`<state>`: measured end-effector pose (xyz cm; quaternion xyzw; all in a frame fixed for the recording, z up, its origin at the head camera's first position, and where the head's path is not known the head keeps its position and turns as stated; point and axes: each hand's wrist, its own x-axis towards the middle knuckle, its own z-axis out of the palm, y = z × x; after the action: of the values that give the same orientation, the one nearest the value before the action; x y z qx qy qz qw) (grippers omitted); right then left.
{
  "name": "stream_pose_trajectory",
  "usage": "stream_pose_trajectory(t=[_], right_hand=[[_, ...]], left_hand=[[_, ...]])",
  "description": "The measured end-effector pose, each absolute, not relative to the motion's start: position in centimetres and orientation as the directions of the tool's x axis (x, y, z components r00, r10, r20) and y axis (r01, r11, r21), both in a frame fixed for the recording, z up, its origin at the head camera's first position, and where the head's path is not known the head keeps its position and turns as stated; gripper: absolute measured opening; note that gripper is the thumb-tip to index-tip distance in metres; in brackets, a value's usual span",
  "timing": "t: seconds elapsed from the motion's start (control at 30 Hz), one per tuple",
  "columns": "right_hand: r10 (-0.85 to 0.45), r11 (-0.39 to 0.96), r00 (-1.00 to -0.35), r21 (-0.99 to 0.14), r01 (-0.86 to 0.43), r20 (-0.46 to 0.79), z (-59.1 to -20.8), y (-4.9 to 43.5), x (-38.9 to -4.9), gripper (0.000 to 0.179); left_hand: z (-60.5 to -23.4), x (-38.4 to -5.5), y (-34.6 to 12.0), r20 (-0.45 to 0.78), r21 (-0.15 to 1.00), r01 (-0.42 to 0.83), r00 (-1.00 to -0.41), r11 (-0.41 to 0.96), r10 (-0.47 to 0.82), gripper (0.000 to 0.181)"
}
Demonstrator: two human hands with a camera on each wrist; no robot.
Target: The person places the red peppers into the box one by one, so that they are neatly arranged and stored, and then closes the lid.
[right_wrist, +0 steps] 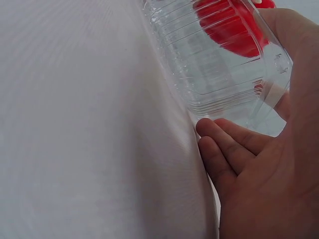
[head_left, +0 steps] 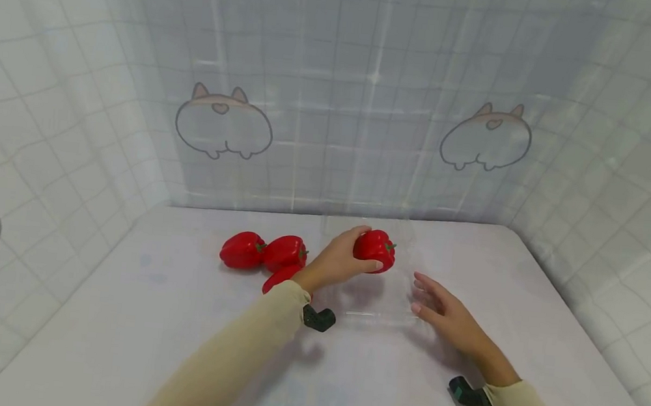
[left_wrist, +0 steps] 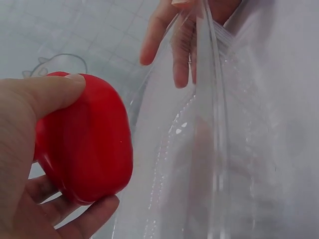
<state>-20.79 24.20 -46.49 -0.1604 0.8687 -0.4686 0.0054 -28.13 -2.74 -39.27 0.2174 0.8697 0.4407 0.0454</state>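
Note:
My left hand [head_left: 336, 263] grips a red bell pepper [head_left: 371, 248] by its sides, with the green stem facing right. In the head view this pepper overlaps a clear plastic container [right_wrist: 209, 74], which is hard to make out against the white table. The left wrist view shows the thumb on one side of the glossy pepper and fingers curled under the other. At the container's right side is my right hand [head_left: 450, 316], its thumb and fingers parted and loosely bent. Its fingertips [right_wrist: 205, 127] are right at the container's lower edge in the right wrist view.
More red bell peppers lie in a cluster left of the container: one at far left [head_left: 241, 251], one beside it [head_left: 284, 252], and one in front [head_left: 279, 278], partly behind the left wrist. A white table [head_left: 172, 332] spreads beneath, with tiled-pattern sheets [head_left: 332, 132] behind and along both sides.

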Motion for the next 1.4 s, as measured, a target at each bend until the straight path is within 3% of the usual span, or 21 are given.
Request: stream_pose_trajectory(t=[1.4], right_hand=[[-0.283,0.524,-0.95,-0.808,-0.271,0.135,-46.3,24.3,-20.8,0.069]], left_hand=[[-39.5,-28.9,-0.3,0.095,0.63,0.407,-0.886,0.662,0.455,0.077]])
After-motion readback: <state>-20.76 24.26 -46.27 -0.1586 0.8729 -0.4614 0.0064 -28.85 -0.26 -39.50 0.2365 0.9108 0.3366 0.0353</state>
